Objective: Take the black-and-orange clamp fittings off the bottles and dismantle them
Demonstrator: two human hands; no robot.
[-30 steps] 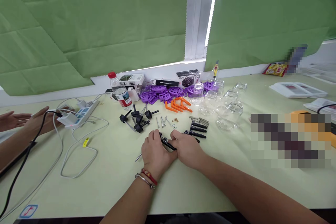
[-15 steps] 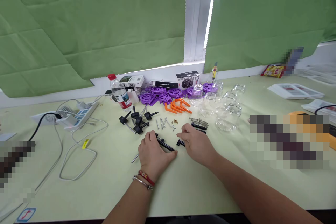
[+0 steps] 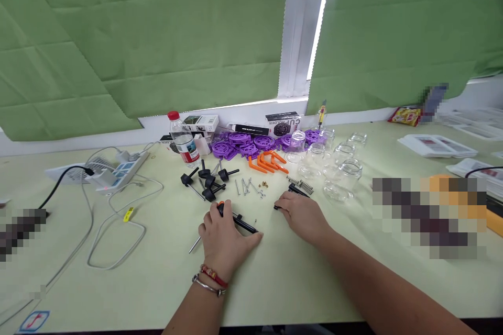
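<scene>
My left hand has its fingers and thumb around a black tube-like part with a small clip on it. A thin metal rod sticks out to the left from under this hand. My right hand is closed over a small black piece, mostly hidden by the fingers. Just beyond it lie black bars and coil springs. Between the hands a tiny metal bit rests on the table. Long screws and brass-coloured nuts lie farther back.
Black knobs with rods lie beyond my left hand. Behind are orange bent pieces, purple discs and a water bottle. Clear glass-like jars stand at right. A power strip with cables is at left.
My right hand has shifted slightly down and right, drawing back from the left hand, and the small black piece is now nearer its fingertips. A tiny metal bit now shows between the hands.
</scene>
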